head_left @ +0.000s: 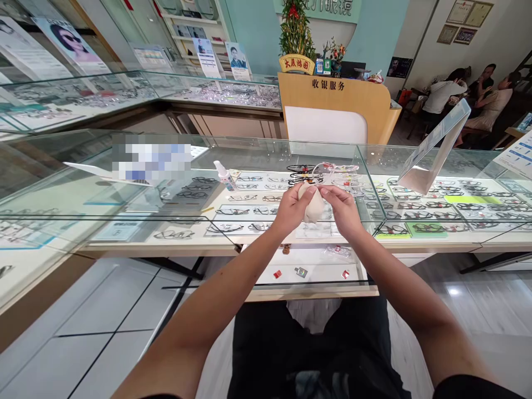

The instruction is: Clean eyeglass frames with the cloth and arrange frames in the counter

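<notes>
Both my hands meet over the glass display counter (266,147). My left hand (291,208) and my right hand (343,208) pinch a beige cloth (313,205) between them. A pair of clear-framed glasses (332,168) with pale pink arms sticks up from behind the cloth; which hand holds the frame is hidden. A small white spray bottle (224,175) lies on the counter top, left of my left hand. Black frames (303,173) sit just beyond my hands.
Rows of spectacle frames (436,205) fill the case under the glass. A slanted acrylic sign stand (436,147) stands on the right. A wooden cashier desk (336,105) is behind, with a potted plant (296,33). People sit at a table (469,94) at the far right.
</notes>
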`<state>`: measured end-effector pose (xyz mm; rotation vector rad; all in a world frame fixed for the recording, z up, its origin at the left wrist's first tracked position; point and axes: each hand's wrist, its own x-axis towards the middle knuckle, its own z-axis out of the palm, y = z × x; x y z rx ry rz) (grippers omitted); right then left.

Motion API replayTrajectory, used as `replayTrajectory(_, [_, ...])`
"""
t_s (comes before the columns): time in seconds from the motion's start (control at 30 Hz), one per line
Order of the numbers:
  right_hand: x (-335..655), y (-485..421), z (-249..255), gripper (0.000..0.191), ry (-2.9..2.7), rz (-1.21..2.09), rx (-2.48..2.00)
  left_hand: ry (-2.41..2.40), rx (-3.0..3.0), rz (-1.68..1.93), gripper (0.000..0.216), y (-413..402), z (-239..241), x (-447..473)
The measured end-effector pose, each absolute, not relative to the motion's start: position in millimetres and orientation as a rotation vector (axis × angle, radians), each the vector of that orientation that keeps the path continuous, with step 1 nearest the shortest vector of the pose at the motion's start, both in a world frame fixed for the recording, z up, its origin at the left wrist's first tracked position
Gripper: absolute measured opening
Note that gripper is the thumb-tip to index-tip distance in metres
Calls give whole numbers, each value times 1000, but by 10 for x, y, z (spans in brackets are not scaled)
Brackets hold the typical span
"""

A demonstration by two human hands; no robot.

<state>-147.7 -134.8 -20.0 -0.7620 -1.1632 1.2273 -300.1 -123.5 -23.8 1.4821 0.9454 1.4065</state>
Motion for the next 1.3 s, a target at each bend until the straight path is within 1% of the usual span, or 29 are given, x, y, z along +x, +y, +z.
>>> replayTrajectory(0.13, [-1483,-1316,-224,27,-1087,1279,-762,979,1554,1480,75,-1217,-272,-2994])
replayTrajectory(0.27, [-1453,-1266,-237,29,-993,1322,-787,960,1593,1432,77,-1195,-326,-2990])
replayTrajectory(0.47, [-1430,-1267,-210,29,-987,1318,-790,846,1548,1294,71,-1205,-316,-3004])
replayTrajectory(0.6, [-1464,-1340,-188,26,-1145,1248,-766,919,1568,1401,65,-1247,-313,-2983])
replayTrajectory(0.67, [-1481,-1362,-185,23,-1207,1187,-752,971,1601,1473,66,-1260,-320,-2966])
replayTrajectory(0.77, [-1487,-1355,-196,27,-1201,1150,-766,1009,1646,1520,71,-1259,-333,-2952])
replayTrajectory(0.87, [-1455,-1305,-216,31,-1131,1148,-835,992,1693,1450,74,-1240,-349,-2953])
replayTrajectory(1.07, [-1376,-1237,-216,29,-1138,1105,-888,883,1666,1244,63,-1217,-365,-2964])
replayTrajectory(1.2, [-1416,-1289,-205,29,-1147,1159,-843,928,1643,1284,60,-1239,-347,-2982])
replayTrajectory(1.3, [-1459,-1323,-214,33,-1195,1158,-813,964,1645,1368,64,-1267,-330,-2975])
